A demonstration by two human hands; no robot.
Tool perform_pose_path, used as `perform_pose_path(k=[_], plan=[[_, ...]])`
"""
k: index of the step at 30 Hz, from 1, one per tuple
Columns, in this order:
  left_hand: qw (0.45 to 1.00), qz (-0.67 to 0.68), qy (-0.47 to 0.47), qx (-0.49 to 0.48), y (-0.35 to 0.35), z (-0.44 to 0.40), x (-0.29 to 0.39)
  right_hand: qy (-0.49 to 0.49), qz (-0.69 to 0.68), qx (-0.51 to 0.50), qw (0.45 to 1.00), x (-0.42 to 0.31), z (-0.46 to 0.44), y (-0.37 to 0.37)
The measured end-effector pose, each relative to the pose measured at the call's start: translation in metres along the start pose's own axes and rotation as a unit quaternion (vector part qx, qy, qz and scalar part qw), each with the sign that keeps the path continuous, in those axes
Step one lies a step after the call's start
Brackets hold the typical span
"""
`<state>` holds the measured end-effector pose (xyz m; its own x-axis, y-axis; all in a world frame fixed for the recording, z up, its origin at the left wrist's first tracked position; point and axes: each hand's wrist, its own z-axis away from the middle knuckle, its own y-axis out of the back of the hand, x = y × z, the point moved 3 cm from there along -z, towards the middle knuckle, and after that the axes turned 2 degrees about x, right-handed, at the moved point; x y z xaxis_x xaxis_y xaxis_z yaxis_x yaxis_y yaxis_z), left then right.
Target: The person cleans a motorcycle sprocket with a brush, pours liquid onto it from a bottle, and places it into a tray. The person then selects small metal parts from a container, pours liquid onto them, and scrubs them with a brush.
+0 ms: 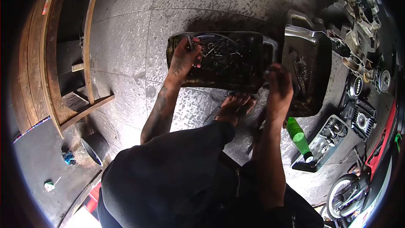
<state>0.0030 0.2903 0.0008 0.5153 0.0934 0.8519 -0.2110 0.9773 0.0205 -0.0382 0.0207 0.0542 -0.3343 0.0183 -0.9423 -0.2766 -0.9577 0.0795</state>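
Picking seems underway: left hand [185, 57] curls fingers round metal parts [190, 43], next needing steady grip; right hand [280, 85], fingers too blurred to tell.

From my distant place I saw a floor [122, 0] of large grey tiles, whose surface was rough and pitted, with thin straight joints. At the left stood a piece of wooden furniture [29, 84], made of brown planks and bars. Below it, the darker ground [38, 156] looked smoother. Strong white light lay at the lower edges, and some tiles were shining.
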Motion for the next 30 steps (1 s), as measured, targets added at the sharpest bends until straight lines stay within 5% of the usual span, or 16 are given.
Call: perform_pose_path(k=[6,11,14,16,17,19,30], plan=[[0.989,-0.146,-0.006,-0.016,-0.005,-0.006,-0.022,0.044,-0.014,0.115,0.992,0.001,-0.011,0.033],[0.966,-0.252,-0.044,-0.035,-0.006,-0.005,-0.023,0.037,-0.007,0.109,0.993,0.001,-0.010,0.030],[0.938,-0.322,-0.131,-0.014,0.000,-0.005,-0.024,0.053,-0.031,0.085,0.994,0.008,-0.008,0.021],[0.840,-0.446,-0.307,0.023,0.002,-0.001,-0.020,0.070,-0.059,0.067,0.994,0.009,-0.006,0.014],[0.839,-0.448,-0.308,0.024,0.004,-0.001,-0.023,0.062,-0.032,0.064,0.995,0.009,-0.004,0.011],[0.906,-0.386,-0.170,0.024,0.010,-0.002,-0.028,0.054,-0.009,0.061,0.997,0.008,-0.003,0.007],[0.889,-0.441,-0.112,0.051,0.013,0.004,-0.011,0.033,0.066,-0.023,0.997,-0.003,0.005,-0.015]])
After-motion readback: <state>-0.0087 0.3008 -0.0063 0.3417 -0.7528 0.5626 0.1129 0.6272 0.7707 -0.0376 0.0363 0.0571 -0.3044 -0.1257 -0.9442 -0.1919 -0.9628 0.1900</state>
